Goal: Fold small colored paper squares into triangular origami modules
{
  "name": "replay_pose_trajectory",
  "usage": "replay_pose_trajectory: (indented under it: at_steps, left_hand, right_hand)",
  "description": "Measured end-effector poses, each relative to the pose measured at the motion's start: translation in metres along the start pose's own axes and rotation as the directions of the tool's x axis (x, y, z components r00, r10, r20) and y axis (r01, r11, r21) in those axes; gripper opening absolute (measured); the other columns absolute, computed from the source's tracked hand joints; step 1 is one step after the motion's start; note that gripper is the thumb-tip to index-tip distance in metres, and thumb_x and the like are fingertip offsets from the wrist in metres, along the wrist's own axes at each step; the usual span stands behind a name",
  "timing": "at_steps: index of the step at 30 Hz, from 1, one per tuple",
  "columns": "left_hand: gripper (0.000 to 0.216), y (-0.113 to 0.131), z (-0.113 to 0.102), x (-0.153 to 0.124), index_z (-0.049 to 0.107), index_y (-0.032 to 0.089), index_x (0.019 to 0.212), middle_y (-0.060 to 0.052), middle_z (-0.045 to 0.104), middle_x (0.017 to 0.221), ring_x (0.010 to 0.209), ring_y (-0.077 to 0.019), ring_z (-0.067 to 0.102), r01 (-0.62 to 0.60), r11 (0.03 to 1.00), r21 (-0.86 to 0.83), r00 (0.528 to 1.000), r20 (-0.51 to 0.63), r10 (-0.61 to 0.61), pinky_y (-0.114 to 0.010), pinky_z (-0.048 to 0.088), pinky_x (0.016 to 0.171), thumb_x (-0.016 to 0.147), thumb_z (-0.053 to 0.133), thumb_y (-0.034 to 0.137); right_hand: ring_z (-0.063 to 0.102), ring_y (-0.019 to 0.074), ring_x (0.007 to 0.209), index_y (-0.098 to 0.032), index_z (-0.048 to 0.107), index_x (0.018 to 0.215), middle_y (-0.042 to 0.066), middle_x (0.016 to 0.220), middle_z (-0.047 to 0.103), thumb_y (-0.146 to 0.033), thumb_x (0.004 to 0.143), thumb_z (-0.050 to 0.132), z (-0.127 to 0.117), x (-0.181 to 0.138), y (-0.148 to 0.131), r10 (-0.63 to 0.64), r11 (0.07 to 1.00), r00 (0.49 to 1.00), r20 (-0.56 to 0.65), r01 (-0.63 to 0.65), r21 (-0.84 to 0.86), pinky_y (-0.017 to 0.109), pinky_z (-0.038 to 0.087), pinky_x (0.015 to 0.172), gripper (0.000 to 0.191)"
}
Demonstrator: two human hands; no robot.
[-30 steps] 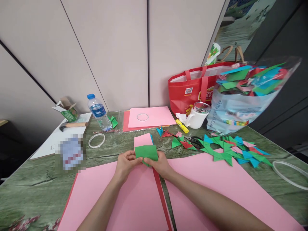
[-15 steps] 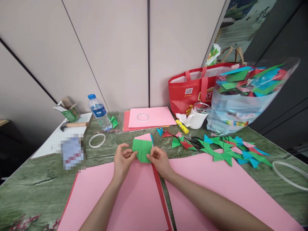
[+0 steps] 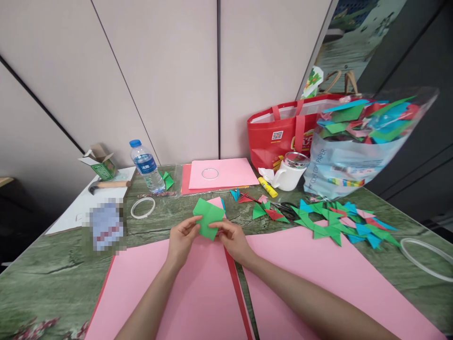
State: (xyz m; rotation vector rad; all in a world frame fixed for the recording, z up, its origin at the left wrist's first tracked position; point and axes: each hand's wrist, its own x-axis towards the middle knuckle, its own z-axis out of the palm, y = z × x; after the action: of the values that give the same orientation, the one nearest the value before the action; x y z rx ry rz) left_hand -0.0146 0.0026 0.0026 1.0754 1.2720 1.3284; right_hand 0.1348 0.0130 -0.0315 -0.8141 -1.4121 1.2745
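Between both hands I hold a small green sheet of paper (image 3: pixel 209 218), tilted, with a crease showing. My left hand (image 3: pixel 183 240) pinches its left edge between thumb and fingers. On its right side, my right hand (image 3: pixel 233 240) grips the paper with fingers in front and the thumb hidden. Just behind it lies a small stack of pink and blue paper (image 3: pixel 217 203), partly covered by the green sheet. Below my hands, a large pink sheet (image 3: pixel 191 293) with a red edge lies on the table, and another large pink sheet (image 3: pixel 318 274) lies to its right.
Folded paper pieces (image 3: pixel 332 222), scissors (image 3: pixel 285 208), a glue stick (image 3: pixel 268 187) and a white mug (image 3: pixel 290 172) stand or lie right. Behind are a red bag (image 3: pixel 269 146) and a full plastic bag (image 3: pixel 347 165). Left: a water bottle (image 3: pixel 146 167), tape roll (image 3: pixel 143 208), hammer (image 3: pixel 109 185).
The green paper has turned from roughly square-on to a tilted angle. My right hand's fingers have shifted onto its front; my left hand stays at the left edge.
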Motion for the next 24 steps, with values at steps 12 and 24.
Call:
replay_pose_trajectory:
  at_steps: [12,24]
  left_hand:
    - [0.030,0.003,0.002,-0.004,0.067,0.016,0.089,-0.005,0.068,0.080,0.074,-0.0165,0.060,0.003,0.999,0.044,0.996,0.086,-0.006,-0.027,0.048,0.068,0.059,0.068,0.022]
    - [0.029,-0.002,0.010,-0.012,0.067,0.019,0.091,-0.004,0.069,0.086,0.080,-0.0184,0.061,0.010,0.999,0.037,0.995,0.104,-0.014,-0.030,0.049,0.074,0.063,0.066,0.025]
  right_hand:
    - [0.056,0.0147,0.069,-0.019,0.061,0.074,0.001,0.076,0.056,-0.029,0.061,0.068,0.002,-0.003,-0.010,0.082,0.996,0.988,-0.128,-0.087,-0.034,0.027,0.046,0.062,0.018]
    - [0.057,0.0131,0.058,-0.022,0.033,0.080,-0.005,0.066,0.055,-0.024,0.057,0.071,0.005,-0.003,-0.017,0.139,0.980,0.946,-0.292,-0.089,0.178,0.025,0.047,0.054,0.045]
